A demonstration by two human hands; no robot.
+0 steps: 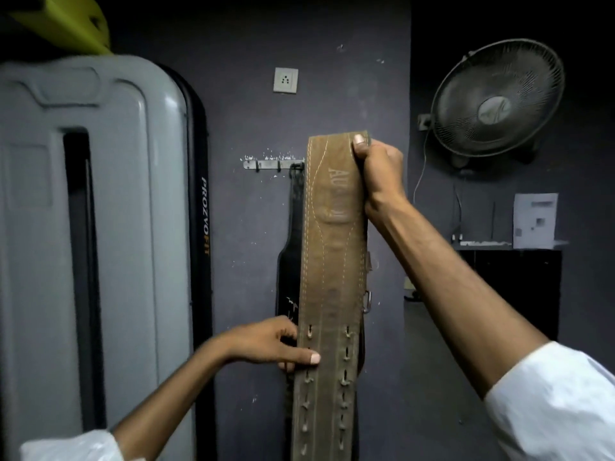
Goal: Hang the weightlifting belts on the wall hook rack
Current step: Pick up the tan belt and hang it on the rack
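A tan leather weightlifting belt hangs lengthwise in front of the dark wall, folded over at its top. My right hand grips that folded top edge, thumb on the front. My left hand pinches the belt's left edge lower down, near the rows of buckle holes. Behind the tan belt a black belt hangs from the metal wall hook rack, whose right part is hidden by the tan belt. Two bare hooks show on the rack's left side.
A tall grey machine shroud with a black edge stands at the left. A wall fan is mounted at the upper right above a dark cabinet with papers. A socket plate sits above the rack.
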